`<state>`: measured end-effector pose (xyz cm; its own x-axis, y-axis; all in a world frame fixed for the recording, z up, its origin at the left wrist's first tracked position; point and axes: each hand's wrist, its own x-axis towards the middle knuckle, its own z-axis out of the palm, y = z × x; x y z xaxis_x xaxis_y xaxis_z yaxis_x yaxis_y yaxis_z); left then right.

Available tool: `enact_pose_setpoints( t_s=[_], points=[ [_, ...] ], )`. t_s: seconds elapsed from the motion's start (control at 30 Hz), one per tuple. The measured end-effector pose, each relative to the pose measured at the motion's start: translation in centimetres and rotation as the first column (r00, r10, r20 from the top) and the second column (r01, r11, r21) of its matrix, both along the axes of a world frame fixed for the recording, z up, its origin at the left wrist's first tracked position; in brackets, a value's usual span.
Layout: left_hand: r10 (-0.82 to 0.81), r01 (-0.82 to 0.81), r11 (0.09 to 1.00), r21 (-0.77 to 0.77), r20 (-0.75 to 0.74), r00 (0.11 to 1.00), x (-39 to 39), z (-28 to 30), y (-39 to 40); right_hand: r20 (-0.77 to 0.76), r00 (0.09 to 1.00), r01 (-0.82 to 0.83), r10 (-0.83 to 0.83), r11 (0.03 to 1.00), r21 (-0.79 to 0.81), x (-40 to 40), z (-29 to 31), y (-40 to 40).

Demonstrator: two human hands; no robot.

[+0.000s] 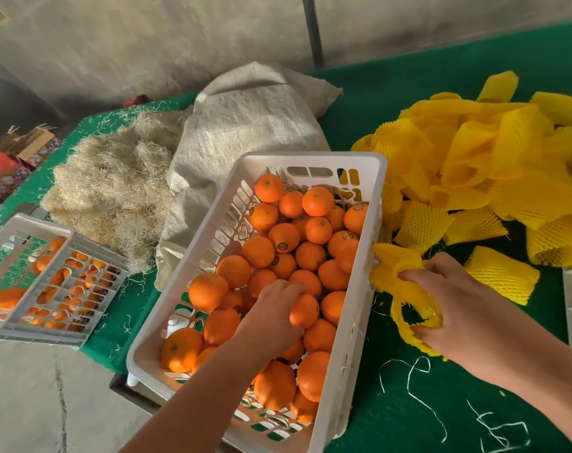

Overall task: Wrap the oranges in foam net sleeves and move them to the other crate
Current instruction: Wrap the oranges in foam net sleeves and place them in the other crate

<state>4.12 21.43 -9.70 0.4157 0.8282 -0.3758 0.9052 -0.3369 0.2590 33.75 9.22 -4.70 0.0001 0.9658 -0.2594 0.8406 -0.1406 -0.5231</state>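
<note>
1. The orange point(304, 310) you are picking lies in the white crate point(374, 178), near its right wall and a little toward you from the middle. Your left hand point(278, 308) is down on it, fingers point(291, 291) curled over its top and left side; whether they have closed under it I cannot tell.
2. Get the fingers round the widest part before you lift. Neighbouring fruit presses in on every side, so a straight upward pull should disturb the heap least.
3. Just outside the crate's right wall, your right hand point(448, 308) has a yellow sleeve point(399, 289) on the green tabletop point(408, 413). Thumb and fingers are pushed into it, apparently stretching the mouth open, with one end bunched against the crate wall.
4. Keep that mouth wide and turned toward the crate, so the orange meets an open ring rather than a folded edge. The foam looks soft and springy; it will likely close if you loosen your fingers.
5. Spare sleeves point(494, 165) are heaped beyond your right hand, well to the crate's right.
6. The second crate point(49, 276) stands to the left of the main one, across a strip of tabletop; fruit already shows through its slots. That seems to be where the wrapped orange goes.
</note>
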Motion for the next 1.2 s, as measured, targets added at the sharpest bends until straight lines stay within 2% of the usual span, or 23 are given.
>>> enact_pose_setpoints(
  t_s=[0.13, 0.27, 0.47, 0.57, 0.67, 0.73, 0.83, 0.9, 1.07, 1.2],
  points=[
    [-0.050, 0.054, 0.996, 0.067, -0.054, 0.997, 0.2, -1.1, 0.3, 0.001, 1.000, -0.011, 0.011, 1.000, 0.001, 0.1, -0.1, -0.1],
    [-0.039, 0.041, 0.994, 0.106, -0.029, 0.999, 0.1, -1.4, 0.5, 0.019, 1.000, -0.018, 0.018, 1.000, 0.017, 0.2, -0.3, -0.1],
    [0.065, -0.086, 0.985, 0.149, 0.138, 0.988, 0.2, 1.0, 0.0, 0.017, 1.000, -0.022, 0.021, 0.999, 0.044, 0.3, -0.6, -0.1],
    [0.149, -0.202, 0.967, 0.156, 0.297, 0.943, 0.7, 3.4, -0.3, 0.009, 1.000, -0.028, 0.027, 0.998, 0.056, 0.4, -0.8, -0.1],
    [0.244, -0.312, 0.948, 0.056, 0.499, 0.832, 1.6, 6.1, -0.8, 0.004, 0.999, -0.034, 0.034, 0.997, 0.075, 0.3, -0.9, -0.1],
    [0.366, -0.329, 0.926, -0.183, 0.647, 0.669, 2.5, 7.7, -1.2, 0.019, 0.999, -0.035, 0.034, 0.996, 0.082, 0.3, -1.0, 0.0],
    [0.548, -0.130, 0.829, -0.543, 0.745, 0.381, 3.9, 9.5, -1.9, 0.029, 0.999, -0.031, 0.028, 0.995, 0.093, 0.3, -1.2, 0.1],
    [0.609, 0.054, 0.763, -0.644, 0.744, 0.274, 4.9, 10.3, -2.6, 0.016, 0.999, -0.029, 0.028, 0.994, 0.105, 0.3, -1.3, 0.1],
    [0.684, 0.282, 0.657, -0.700, 0.710, 0.168, 8.1, 10.5, -4.6, -0.021, 0.999, -0.025, 0.028, 0.992, 0.127, 0.4, -1.2, 0.1],
    [0.718, 0.328, 0.621, -0.712, 0.685, 0.125, 11.2, 9.8, -5.9, -0.053, 0.999, -0.005, 0.013, 0.989, 0.146, 0.5, -1.2, 0.3]
  ],
)
